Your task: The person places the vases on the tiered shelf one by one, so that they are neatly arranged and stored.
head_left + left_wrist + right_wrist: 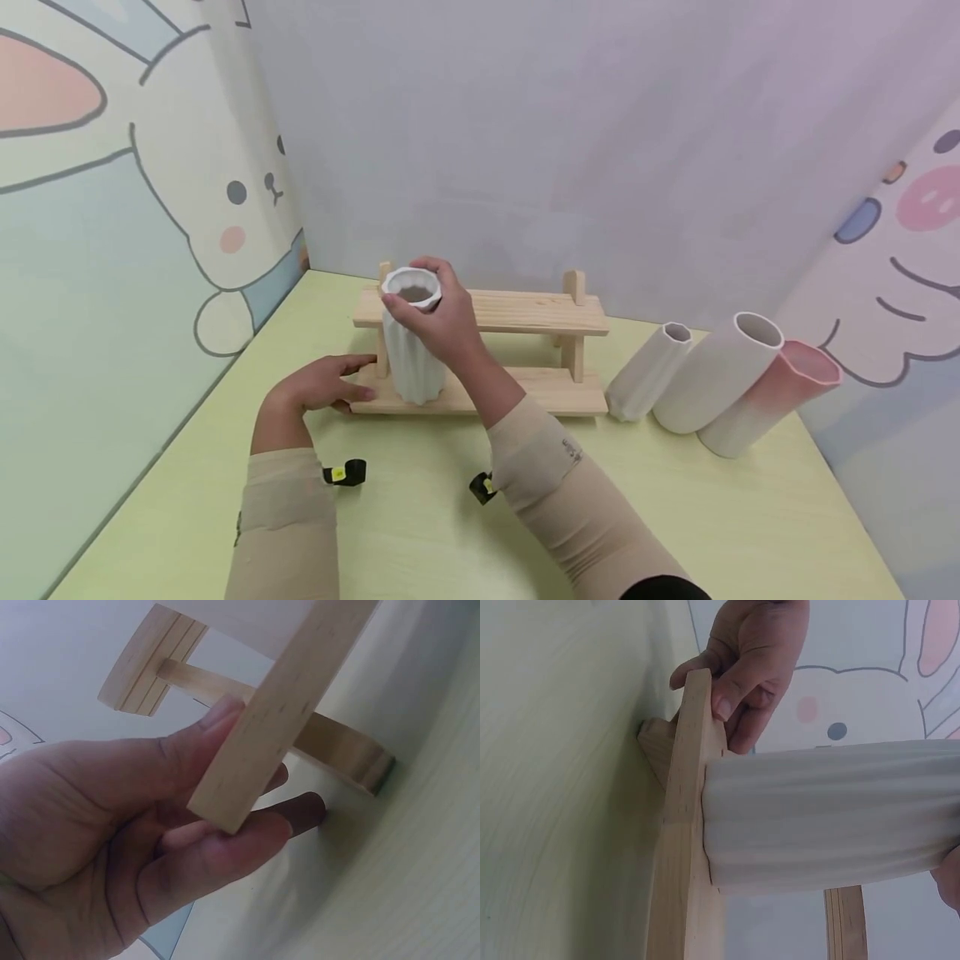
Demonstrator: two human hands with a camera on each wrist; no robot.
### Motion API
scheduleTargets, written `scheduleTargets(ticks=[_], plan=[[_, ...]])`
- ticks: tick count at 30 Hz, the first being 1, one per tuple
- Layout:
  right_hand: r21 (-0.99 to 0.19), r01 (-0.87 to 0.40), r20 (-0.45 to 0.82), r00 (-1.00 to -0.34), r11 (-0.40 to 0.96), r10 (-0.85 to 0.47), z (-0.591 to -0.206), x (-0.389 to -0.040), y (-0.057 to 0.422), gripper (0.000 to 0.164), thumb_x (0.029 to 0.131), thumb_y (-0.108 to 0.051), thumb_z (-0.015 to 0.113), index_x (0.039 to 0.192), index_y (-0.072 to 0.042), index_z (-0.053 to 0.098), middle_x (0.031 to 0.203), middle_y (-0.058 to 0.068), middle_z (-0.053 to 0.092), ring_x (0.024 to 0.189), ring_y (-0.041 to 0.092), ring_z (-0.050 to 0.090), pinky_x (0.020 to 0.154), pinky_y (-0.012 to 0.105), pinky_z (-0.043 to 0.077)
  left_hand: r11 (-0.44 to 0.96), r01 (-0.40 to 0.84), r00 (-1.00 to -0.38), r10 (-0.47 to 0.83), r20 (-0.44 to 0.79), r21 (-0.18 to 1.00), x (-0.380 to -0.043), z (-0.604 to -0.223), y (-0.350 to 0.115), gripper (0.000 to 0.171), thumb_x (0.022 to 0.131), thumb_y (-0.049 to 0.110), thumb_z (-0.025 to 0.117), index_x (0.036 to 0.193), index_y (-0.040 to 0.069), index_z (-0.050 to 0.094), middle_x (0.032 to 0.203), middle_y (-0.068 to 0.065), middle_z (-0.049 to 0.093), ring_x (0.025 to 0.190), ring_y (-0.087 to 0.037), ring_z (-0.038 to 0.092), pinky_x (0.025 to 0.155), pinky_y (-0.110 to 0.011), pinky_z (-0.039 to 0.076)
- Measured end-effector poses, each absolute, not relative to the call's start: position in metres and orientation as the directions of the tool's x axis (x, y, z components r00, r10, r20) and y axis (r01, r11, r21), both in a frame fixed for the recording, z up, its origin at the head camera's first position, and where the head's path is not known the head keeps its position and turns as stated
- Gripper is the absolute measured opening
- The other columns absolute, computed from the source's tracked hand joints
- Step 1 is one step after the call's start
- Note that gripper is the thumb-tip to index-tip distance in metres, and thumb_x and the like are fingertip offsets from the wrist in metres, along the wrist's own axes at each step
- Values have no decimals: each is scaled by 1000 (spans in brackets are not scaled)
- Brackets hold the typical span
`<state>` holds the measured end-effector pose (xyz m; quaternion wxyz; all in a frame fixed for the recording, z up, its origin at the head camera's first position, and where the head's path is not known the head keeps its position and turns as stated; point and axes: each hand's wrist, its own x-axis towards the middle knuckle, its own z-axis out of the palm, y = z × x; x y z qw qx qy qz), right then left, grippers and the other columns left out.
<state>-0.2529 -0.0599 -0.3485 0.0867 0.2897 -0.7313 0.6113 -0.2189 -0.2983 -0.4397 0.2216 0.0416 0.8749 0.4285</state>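
Observation:
A white fluted vase stands upright at the left end of the lower board of a two-tier wooden shelf. My right hand grips the vase near its open rim, thumb in front and fingers behind. In the right wrist view, the base of the vase meets the board. My left hand holds the lower board's left end. The left wrist view has the thumb on top of the board and fingers below it.
Right of the shelf, a slim white ribbed vase, a wider plain white vase and a pink-and-white vase lean to the right on the pale table. Behind is a plain wall; cartoon-printed panels flank both sides.

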Motion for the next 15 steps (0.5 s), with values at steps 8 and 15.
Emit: scheduleTargets(ticks=[8, 15], plan=[[-848, -524, 478, -821, 80, -313, -350, -253, -59, 57, 81, -46, 73, 126, -20, 50, 98, 5, 64, 77, 15, 64, 63, 31, 56, 635, -103, -895, 276, -350, 765, -220, -440, -298, 82, 88, 41, 72, 155, 18, 31, 158, -24, 25, 80, -22, 70, 95, -48, 48], [-849, -521, 468, -821, 93, -328, -349, -253, -59, 58, 83, -44, 74, 128, -19, 49, 101, 4, 64, 81, 14, 64, 64, 29, 57, 635, -103, -896, 275, -348, 766, -219, -441, -298, 83, 87, 42, 73, 155, 18, 32, 159, -24, 25, 79, -22, 70, 96, -48, 48]])
